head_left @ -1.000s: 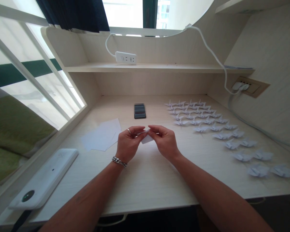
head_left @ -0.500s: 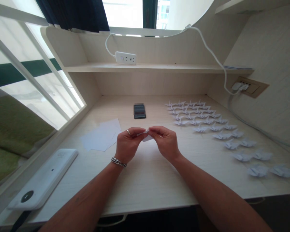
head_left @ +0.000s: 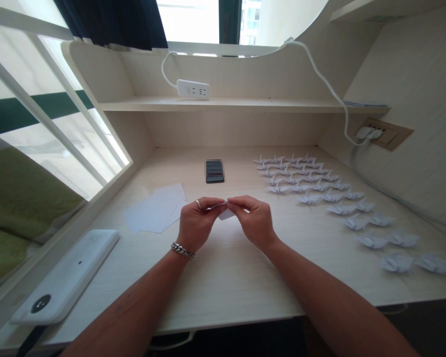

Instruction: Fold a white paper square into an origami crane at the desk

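Between my two hands is a small piece of folded white paper (head_left: 227,214), held just above the middle of the desk. My left hand (head_left: 197,220), with a ring and a chain bracelet, pinches its left side between thumb and forefinger. Fingertips of my right hand (head_left: 253,218) grip the paper close by, so the two hands almost meet. Most of the paper is hidden behind the fingers. Flat sheets of white paper (head_left: 154,210) lie overlapping to the left of my left hand. Rows of folded paper cranes (head_left: 308,198) stand on the right side of the desk.
A dark phone (head_left: 214,171) lies beyond my hands. At the left edge sits a long white device (head_left: 69,277) with a dark cable. On the shelf is a white power strip (head_left: 193,89). A white cord (head_left: 330,87) runs to the wall socket (head_left: 388,134).
Both hands keep their pinch on the paper and have barely moved. The sheets and cranes lie as before.
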Tool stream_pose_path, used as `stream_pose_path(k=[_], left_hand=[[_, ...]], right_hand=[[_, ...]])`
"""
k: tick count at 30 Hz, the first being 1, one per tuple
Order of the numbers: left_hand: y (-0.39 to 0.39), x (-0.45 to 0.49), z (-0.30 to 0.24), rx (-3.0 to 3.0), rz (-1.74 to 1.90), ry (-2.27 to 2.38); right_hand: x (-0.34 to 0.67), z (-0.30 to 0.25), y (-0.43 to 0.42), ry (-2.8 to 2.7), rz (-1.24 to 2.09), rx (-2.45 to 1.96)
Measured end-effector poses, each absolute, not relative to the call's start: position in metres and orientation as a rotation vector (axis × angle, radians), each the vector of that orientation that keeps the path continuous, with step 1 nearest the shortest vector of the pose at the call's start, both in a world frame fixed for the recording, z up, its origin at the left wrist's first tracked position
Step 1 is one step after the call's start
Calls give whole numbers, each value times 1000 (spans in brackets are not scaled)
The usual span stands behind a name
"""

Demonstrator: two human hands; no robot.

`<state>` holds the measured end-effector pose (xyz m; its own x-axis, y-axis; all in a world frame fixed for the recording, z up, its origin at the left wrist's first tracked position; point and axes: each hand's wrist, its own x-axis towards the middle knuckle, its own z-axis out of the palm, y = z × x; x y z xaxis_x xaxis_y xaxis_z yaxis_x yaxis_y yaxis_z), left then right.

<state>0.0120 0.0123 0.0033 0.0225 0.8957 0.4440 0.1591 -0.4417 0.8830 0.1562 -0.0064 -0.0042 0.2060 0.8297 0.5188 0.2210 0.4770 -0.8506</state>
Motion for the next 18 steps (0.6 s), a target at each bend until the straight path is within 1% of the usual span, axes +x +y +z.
stream_pose_path(k=[12, 15, 18], left_hand=[[15, 13, 1, 1486, 1383, 1044], [17, 12, 1, 1397, 1269, 986], [18, 12, 2, 1302, 1080, 968]], right_hand=[[159, -7, 2, -1277, 922, -1037], [161, -10, 6, -1246, 908, -1048], [163, -11, 9, -1167, 854, -1059]])
